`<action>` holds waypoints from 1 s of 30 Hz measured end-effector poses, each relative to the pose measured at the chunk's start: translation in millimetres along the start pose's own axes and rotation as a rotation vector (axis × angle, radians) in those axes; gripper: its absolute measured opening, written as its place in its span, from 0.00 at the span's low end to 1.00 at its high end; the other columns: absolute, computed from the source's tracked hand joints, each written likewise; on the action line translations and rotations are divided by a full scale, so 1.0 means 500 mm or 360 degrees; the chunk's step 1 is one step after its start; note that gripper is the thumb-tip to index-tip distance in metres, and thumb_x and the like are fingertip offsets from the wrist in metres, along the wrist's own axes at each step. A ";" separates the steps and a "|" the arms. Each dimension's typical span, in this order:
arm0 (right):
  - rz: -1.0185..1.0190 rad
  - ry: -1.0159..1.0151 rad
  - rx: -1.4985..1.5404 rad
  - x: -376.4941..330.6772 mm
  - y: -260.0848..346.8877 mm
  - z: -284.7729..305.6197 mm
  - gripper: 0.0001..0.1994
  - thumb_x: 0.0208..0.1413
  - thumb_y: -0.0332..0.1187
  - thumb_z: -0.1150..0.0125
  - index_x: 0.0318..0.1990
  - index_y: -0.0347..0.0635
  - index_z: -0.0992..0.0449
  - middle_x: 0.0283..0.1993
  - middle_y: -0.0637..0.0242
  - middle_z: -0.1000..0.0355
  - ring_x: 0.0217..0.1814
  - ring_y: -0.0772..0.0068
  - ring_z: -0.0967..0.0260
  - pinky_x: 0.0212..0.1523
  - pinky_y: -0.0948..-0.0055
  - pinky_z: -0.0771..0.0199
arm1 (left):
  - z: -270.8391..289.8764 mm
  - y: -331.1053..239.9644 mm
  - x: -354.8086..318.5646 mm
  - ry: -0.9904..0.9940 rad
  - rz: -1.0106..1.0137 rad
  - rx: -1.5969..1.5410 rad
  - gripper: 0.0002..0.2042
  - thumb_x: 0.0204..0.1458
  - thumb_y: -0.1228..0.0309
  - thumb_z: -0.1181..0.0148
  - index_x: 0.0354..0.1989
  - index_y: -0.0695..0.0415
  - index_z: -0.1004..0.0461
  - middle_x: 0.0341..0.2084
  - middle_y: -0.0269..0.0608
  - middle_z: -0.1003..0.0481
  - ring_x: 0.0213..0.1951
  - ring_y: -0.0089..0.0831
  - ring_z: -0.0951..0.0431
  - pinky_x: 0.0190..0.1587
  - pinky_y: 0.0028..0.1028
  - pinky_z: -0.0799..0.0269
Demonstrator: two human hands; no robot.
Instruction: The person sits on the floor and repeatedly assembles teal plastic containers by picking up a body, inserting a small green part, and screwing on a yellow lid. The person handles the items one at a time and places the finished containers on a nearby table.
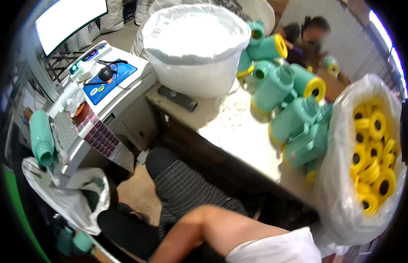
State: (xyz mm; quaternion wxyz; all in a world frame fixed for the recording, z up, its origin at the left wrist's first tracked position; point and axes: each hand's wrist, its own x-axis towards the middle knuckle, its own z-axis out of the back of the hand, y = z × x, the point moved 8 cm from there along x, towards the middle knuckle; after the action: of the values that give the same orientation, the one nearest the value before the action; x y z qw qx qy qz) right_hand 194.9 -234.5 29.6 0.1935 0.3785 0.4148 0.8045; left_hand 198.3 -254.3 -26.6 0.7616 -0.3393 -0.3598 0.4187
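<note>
Neither of my hands shows. A bare, bent arm [209, 225] with a white sleeve [278, 247] comes in at the lower right, most likely my right one. Its forearm crosses my dark striped lap and leaves through the lower edge, so the hand and anything in it are hidden. Ahead of the arm, several green jug-like bodies [274, 90] with yellow bases crowd the right part of a white table [232, 140]. At the far right, a clear plastic-lined bag [340, 184] holds many yellow ring-shaped parts [377, 126].
A big white-lined tub [191, 72] stands at the back of the table beside a dark grey bar [177, 98]. To the left are a white machine [125, 105], a lit screen [70, 22], a green bottle-shaped body [42, 138] and a lined bin [81, 197]. Another person [302, 41] sits behind.
</note>
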 end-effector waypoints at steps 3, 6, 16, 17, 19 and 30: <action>0.0250 0.0134 0.0573 0.002 0.087 -0.108 0.16 0.63 0.42 0.37 0.51 0.40 0.22 0.49 0.56 0.25 0.51 0.54 0.27 0.54 0.57 0.27 | -0.080 -0.022 0.017 0.0209 -0.0041 -0.0009 0.19 0.49 0.71 0.30 0.48 0.61 0.26 0.43 0.49 0.23 0.45 0.42 0.21 0.47 0.38 0.23; 0.0260 0.0293 0.0747 0.034 0.075 -0.190 0.15 0.62 0.41 0.36 0.48 0.40 0.22 0.48 0.55 0.25 0.48 0.54 0.26 0.52 0.58 0.26 | -0.065 -0.005 0.020 0.0251 -0.0079 -0.0074 0.17 0.50 0.70 0.30 0.47 0.60 0.25 0.43 0.49 0.23 0.45 0.42 0.21 0.47 0.38 0.23; 0.0295 0.0688 0.1307 -0.013 0.227 -0.262 0.11 0.58 0.38 0.33 0.40 0.39 0.21 0.42 0.55 0.24 0.40 0.55 0.24 0.43 0.59 0.22 | -0.031 0.061 -0.115 0.0349 0.0163 -0.0068 0.14 0.52 0.67 0.31 0.45 0.57 0.23 0.40 0.46 0.22 0.45 0.41 0.21 0.48 0.40 0.24; 0.0248 0.0610 0.1252 -0.011 0.202 -0.226 0.11 0.58 0.37 0.33 0.39 0.39 0.21 0.42 0.55 0.24 0.39 0.55 0.24 0.43 0.59 0.22 | 0.027 0.105 -0.136 0.0084 0.0322 -0.0015 0.13 0.53 0.67 0.31 0.45 0.57 0.23 0.40 0.46 0.22 0.45 0.41 0.21 0.48 0.40 0.24; 0.0182 0.0464 0.0938 0.042 0.138 -0.158 0.08 0.57 0.32 0.32 0.37 0.37 0.22 0.39 0.53 0.23 0.38 0.57 0.24 0.40 0.59 0.23 | 0.267 0.155 -0.175 -0.0863 0.0267 0.0299 0.16 0.53 0.76 0.31 0.50 0.59 0.27 0.45 0.42 0.25 0.47 0.36 0.23 0.54 0.35 0.26; -0.1245 -0.0197 0.0296 -0.193 -0.144 -0.087 0.05 0.65 0.24 0.40 0.34 0.37 0.25 0.34 0.67 0.28 0.36 0.75 0.33 0.45 0.68 0.30 | 0.661 1.016 -0.568 -0.2022 0.2495 0.0211 0.76 0.30 0.28 0.27 0.76 0.73 0.63 0.71 0.69 0.44 0.71 0.58 0.38 0.72 0.45 0.40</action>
State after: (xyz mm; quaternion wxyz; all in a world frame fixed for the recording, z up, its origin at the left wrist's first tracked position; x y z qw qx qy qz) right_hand 223.1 -275.8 -88.1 0.4745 0.2557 0.5860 0.6050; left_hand -387.7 -220.4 -348.3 -0.0434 -0.1513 -0.3503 0.9233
